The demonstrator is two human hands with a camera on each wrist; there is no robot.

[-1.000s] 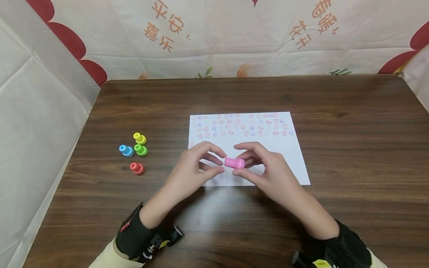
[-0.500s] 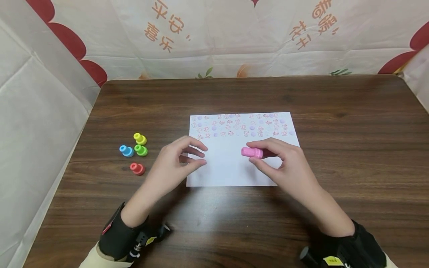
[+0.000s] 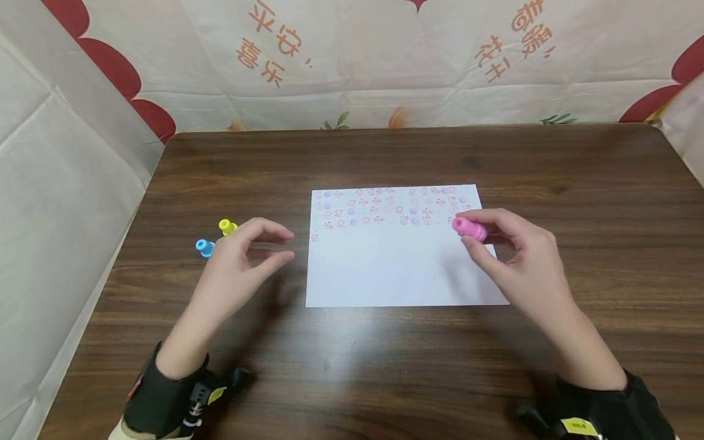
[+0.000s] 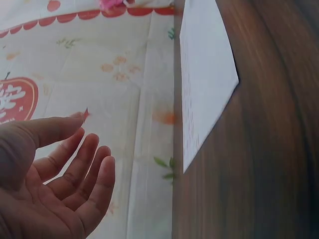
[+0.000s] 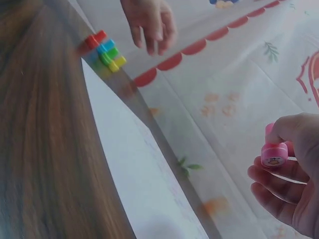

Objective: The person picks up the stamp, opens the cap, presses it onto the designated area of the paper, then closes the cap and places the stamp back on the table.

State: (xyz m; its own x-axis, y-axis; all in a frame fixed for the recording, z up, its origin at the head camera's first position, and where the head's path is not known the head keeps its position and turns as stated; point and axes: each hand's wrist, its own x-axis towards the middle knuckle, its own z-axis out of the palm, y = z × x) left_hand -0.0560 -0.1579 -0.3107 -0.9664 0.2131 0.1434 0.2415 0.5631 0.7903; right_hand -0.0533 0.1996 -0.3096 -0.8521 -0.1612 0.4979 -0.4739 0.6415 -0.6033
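My right hand pinches a pink toy stamp between thumb and fingers, above the right part of a white sheet of paper. In the right wrist view the stamp's wide end carries a small picture label. Rows of small red and purple prints run along the sheet's far part. Left of the paper, my left hand hovers with loosely bent fingers, holding nothing. Beyond it stand a yellow stamp and a blue stamp; it hides the green and red ones in the head view.
The right wrist view shows the red stamp and green stamp grouped with the blue and yellow. Everything lies on a dark wooden table. A white printed cloth hangs behind its far edge.
My hands have drawn apart: the left moved left over the stamps, the right moved right and away from me with the pink stamp. More of the paper shows now.
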